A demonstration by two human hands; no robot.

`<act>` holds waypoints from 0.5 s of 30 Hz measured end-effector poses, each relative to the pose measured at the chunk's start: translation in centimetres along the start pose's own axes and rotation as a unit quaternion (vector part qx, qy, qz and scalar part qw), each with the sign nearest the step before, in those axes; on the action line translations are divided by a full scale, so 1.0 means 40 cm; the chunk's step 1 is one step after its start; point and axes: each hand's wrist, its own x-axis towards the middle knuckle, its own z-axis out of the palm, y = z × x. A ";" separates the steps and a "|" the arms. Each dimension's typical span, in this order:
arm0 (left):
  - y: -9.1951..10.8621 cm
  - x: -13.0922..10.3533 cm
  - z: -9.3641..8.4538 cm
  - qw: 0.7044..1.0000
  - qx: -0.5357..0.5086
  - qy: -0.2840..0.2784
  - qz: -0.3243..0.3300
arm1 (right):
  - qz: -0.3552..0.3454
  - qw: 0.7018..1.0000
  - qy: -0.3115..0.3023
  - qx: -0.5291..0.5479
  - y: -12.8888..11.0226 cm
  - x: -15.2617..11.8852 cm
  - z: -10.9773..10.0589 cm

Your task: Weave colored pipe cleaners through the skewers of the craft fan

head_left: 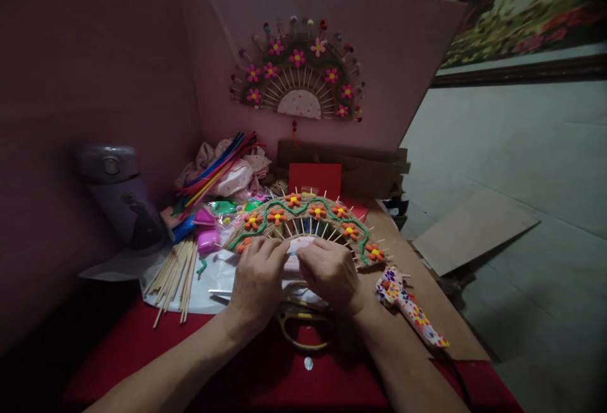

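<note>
A half-round craft fan (308,210) of twine and thin sticks leans up before me, with orange clay flowers and a wavy green strip. Both hands meet at the pale cloth piece (298,247) at its lower middle. My left hand (258,277) has its fingers pinched at the left side of that cloth. Opposite it, my right hand (332,271) pinches the right side, fingertips partly hidden. Below my hands lie scissors (306,345) with gold-coloured handles, their blade showing past my left wrist.
Wooden sticks (175,277) and a purple bottle (124,198) stand or lie left. A flower-patterned glue gun (412,308) rests on cardboard (441,324) at right. Behind are coloured strips (222,172), a red card (315,178) and a finished pink-flowered fan (298,71) on the board.
</note>
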 end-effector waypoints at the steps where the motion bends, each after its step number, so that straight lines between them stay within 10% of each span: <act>1: -0.003 -0.001 0.001 1.000 0.002 -0.020 -0.005 | -0.010 1.000 0.004 -0.002 -0.003 0.001 0.000; 9: -0.016 0.018 -0.014 0.996 -0.056 -0.031 -0.059 | -0.009 0.998 0.059 -0.007 -0.012 -0.002 -0.004; 15: -0.123 0.148 -0.104 0.965 -0.064 0.043 -0.250 | 0.029 0.996 0.075 0.028 -0.015 -0.006 0.002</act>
